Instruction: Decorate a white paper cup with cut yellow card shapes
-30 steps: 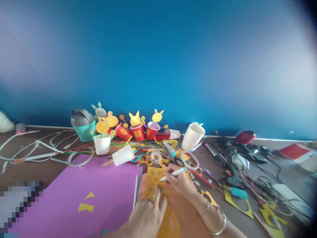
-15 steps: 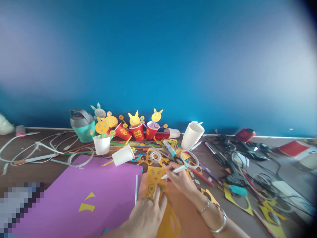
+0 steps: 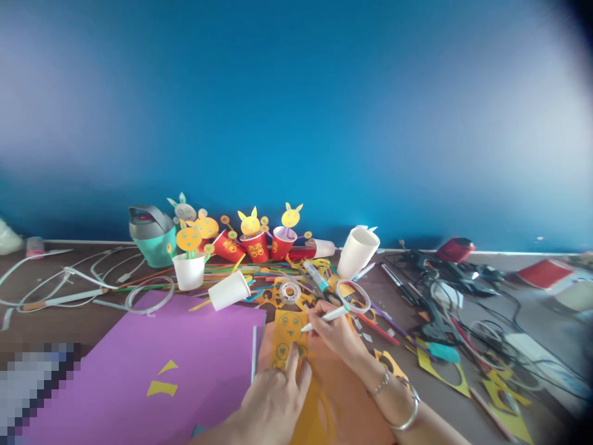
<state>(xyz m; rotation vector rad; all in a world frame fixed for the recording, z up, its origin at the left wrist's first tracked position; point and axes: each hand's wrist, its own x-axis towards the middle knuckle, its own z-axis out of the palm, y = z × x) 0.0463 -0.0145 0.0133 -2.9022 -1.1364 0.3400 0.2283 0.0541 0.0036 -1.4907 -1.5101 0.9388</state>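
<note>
A white marker (image 3: 327, 317) is pinched in my right hand (image 3: 334, 330), its tip at the right side of a face drawn on a yellow-orange paper strip (image 3: 280, 321). Below the face, small circles with hearts are drawn on the strip. My left hand (image 3: 278, 395) lies over the lower part of the strip, index finger stretched out and pressing on it. Beneath both is a sheet of orange paper (image 3: 359, 395). The left thumb is not clearly visible.
Purple paper (image 3: 185, 340) with yellow scraps (image 3: 162, 389) lies left. Paper-animal cups, including a red cup (image 3: 255, 248), line the wall. A tipped white cup (image 3: 229, 290), a tape roll (image 3: 290, 293), a clear ring (image 3: 354, 296), a glue stick (image 3: 317, 276) and tangled cables (image 3: 486, 296) surround the work.
The marker tip has shifted very slightly along the edge of the drawn face. The whole view has drifted a little; my left hand stays in place on the strip.
</note>
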